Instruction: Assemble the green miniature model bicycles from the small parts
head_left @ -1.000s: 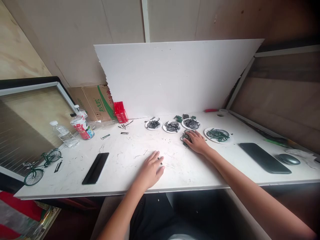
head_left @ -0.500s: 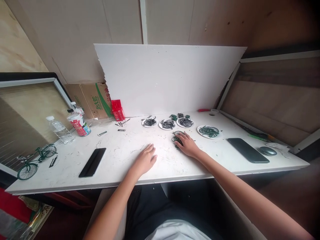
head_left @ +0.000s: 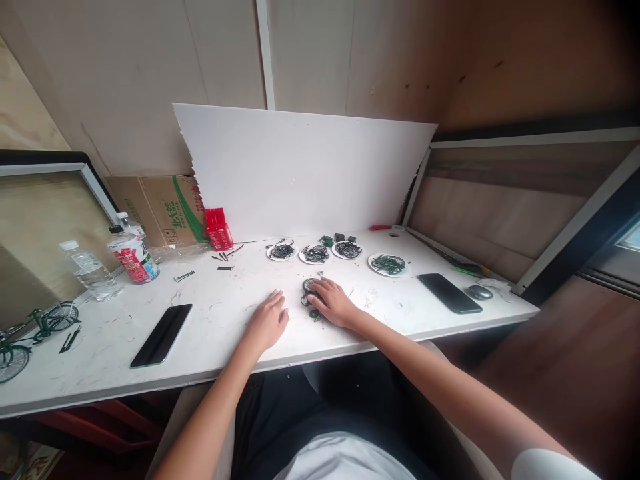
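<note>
My left hand [head_left: 267, 321] lies palm down on the white table, fingers stretched out and nothing in it. To its right, my right hand [head_left: 331, 303] rests flat over a small heap of model bicycle parts [head_left: 307, 300], fingers extended. A dark spoked wheel and green pieces stick out at the heap's left side; the rest is hidden under the palm. Behind the hands stand several white plates of small parts: dark pieces on the left plate [head_left: 281, 251], middle plate [head_left: 315, 253] and another plate [head_left: 347, 250], green ones on the right plate [head_left: 390, 265].
An assembled green model bicycle [head_left: 37, 327] stands far left. Near it are a black phone [head_left: 161, 335] and bottles [head_left: 134, 255]. A red box [head_left: 218, 229] leans before the white board [head_left: 305, 177]. A dark slab [head_left: 450, 293] and a mouse [head_left: 480, 292] are at right.
My right hand has drawn the heap of parts leftward and closer to the front edge, nearer my left hand. The left hand stays about where it was. The camera view has turned right.
</note>
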The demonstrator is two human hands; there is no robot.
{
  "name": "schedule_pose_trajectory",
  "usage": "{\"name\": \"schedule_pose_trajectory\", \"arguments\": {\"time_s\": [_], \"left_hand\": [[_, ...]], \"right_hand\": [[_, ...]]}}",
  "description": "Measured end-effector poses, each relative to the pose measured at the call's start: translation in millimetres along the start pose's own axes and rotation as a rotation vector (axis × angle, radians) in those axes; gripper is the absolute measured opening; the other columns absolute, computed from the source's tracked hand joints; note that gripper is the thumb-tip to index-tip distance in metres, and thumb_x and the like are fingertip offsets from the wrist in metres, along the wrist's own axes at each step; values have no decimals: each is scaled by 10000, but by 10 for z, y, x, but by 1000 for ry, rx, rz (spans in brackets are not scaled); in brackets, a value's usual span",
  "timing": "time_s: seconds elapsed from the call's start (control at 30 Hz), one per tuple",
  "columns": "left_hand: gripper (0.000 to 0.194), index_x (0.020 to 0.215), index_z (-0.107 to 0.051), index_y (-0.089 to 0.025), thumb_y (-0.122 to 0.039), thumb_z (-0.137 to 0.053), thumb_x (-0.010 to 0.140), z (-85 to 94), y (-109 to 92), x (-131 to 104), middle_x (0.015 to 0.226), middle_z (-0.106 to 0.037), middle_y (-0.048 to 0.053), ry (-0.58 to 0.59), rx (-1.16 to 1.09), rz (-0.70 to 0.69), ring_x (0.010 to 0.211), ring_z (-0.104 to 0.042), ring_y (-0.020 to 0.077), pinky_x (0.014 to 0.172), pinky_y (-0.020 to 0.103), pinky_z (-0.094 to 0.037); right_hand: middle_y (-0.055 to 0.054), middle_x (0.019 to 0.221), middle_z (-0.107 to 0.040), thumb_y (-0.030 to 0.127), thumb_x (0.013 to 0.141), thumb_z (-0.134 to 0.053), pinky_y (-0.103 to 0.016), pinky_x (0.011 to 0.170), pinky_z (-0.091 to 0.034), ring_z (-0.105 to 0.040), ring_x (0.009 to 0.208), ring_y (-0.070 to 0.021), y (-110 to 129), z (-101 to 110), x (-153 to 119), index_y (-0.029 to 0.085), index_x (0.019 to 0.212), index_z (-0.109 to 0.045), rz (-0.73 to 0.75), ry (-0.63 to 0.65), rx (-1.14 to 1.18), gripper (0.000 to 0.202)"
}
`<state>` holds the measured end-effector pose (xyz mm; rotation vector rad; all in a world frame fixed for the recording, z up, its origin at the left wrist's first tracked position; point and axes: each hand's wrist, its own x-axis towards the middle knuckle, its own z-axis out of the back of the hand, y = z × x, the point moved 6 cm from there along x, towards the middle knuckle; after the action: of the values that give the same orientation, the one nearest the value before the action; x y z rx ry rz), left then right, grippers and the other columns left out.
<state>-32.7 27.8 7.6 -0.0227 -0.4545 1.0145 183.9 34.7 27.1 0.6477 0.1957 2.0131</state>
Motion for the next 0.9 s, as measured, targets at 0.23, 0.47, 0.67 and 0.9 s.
{"name": "schedule_pose_trajectory", "arguments": {"time_s": [0.23, 0.47, 0.67, 0.9], "left_hand": [[503, 1497, -612, -86, -287, -424, 1075, -39, 36, -4, 1689, -485, 167, -21, -61, 49, 1634, -384, 279, 1345, 450, -372], [512, 1490, -618, -62, -289, -437, 1069, -32, 30, -9, 1698, -462, 189, -2, -93, 80, 1643, -362, 286, 1348, 435, -364], [493, 1472, -638, -88, -298, -454, 1066, -44, 57, -16, 1690, -477, 177, -8, -123, 93, 1637, -376, 284, 1344, 441, -374], [500, 1476, -638, -91, -314, -457, 1067, -56, 71, -22, 1710, -451, 167, -2, -159, 122, 1644, -365, 281, 1347, 445, -366]], "right_hand": [[-277, 1767, -288, 741, 1086, -168, -554, 1377, -185, -229, 1677, -395, -1032, 410, 274, -13, 1640, -402, -368, -137, -9, 964], [-297, 1736, -344, 834, 1026, -116, -584, 1358, -225, -240, 1671, -424, -1510, 354, 311, 19, 1547, -526, -393, 27, -61, 1050], [-239, 1724, -408, 844, 1024, -195, -530, 1349, -289, -360, 1630, -398, -1237, 358, 180, 105, 1557, -557, -368, 38, -5, 980], [-143, 1730, -432, 833, 1041, -166, -495, 1359, -304, -408, 1616, -339, -692, 228, 14, 150, 1655, -475, -177, 94, 193, 970]]}}
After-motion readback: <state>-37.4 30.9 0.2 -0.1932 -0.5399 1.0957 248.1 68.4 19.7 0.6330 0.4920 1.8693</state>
